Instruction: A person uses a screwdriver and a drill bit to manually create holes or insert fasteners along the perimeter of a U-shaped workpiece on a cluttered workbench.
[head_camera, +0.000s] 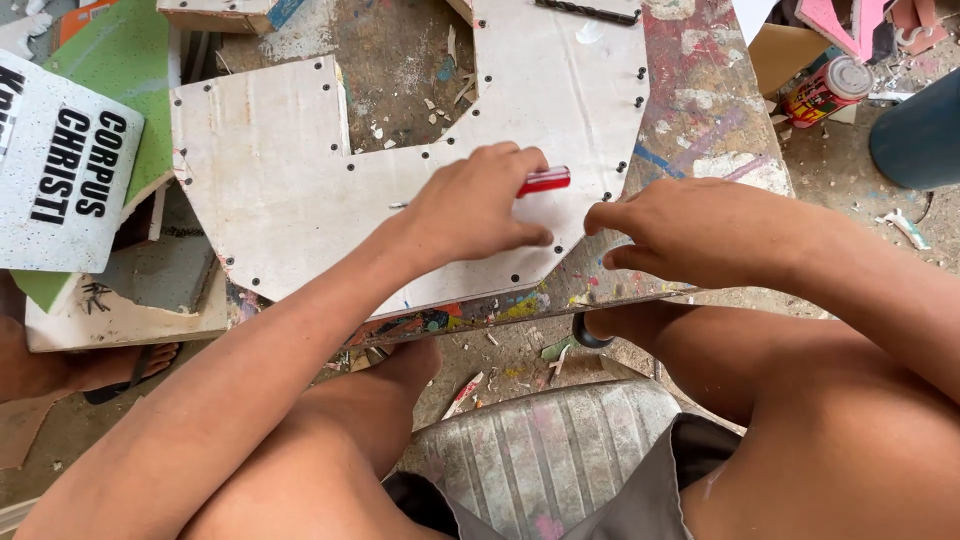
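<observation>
My left hand (475, 205) is closed around a tool with a red handle (545, 181), holding it low over a large white cut-out board (270, 170) studded with small dark screws along its edges. The tool's tip is hidden under my fingers. My right hand (680, 230) rests at the board's right edge, fingers curled and pinching near a screw; whether it holds anything I cannot tell. The board lies on a paint-splattered worktable (700, 110).
A white sign panel with black lettering (60, 160) lies at the left over green and pale boards. A red can (825, 92) stands at the upper right beside a blue round object (920, 130). I sit on a worn grey seat (540, 450); debris litters the dirt floor.
</observation>
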